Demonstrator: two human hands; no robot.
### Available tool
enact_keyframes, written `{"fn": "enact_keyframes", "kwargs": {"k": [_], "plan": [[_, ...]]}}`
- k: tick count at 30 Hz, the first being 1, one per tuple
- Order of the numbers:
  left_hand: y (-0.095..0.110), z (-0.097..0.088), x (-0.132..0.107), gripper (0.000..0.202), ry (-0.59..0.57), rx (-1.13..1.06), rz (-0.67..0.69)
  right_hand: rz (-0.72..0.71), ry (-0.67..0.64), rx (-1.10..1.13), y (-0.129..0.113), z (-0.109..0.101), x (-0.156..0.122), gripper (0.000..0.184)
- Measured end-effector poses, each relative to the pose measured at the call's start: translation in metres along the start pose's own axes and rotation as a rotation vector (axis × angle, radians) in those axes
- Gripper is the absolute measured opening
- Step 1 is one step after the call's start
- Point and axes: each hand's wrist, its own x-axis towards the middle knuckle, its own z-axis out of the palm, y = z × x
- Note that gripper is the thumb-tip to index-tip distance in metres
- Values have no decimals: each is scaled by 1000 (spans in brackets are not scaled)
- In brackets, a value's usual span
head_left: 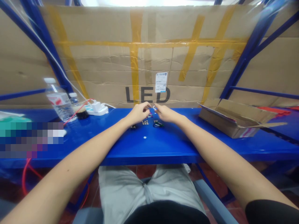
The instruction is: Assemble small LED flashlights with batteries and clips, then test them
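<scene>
Over the far part of the blue table, my left hand [139, 113] is bent at the fingers, with a gap between thumb and forefinger and nothing visible in it. Facing it, my right hand [166, 113] has its fingers together; a small pale ring-shaped piece [154, 107] shows at their tips. Its exact kind is too small to tell. Beneath the hands lie pink and purple carabiners [149, 115], partly covered, and a group of small metallic pieces [145, 123]. Dark carabiners [158, 124] rest below my right hand. Small dark pieces [133, 127] sit below my left wrist.
An opened cardboard box [233, 121] stands on the blue table [149, 149] at right. To the left are a water bottle [59, 101], a smaller dark-filled bottle [80, 109] and a white power strip [98, 109]. A large cardboard panel [112, 71] closes off the back.
</scene>
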Motion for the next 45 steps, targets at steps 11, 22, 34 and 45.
{"fn": "enact_keyframes", "kwargs": {"k": [11, 22, 34, 45], "plan": [[-2, 14, 6, 9, 0, 71, -67, 352, -301, 107, 15, -24, -3, 29], [-3, 23, 6, 16, -99, 315, -63, 271, -551, -116, 8, -33, -9, 10], [2, 25, 7, 11, -232, 406, -49, 372, -602, -17, -1, -33, -12, 20], [-14, -5, 13, 27, -169, 555, -86, 325, -620, 109, 10, -29, -8, 15]]}}
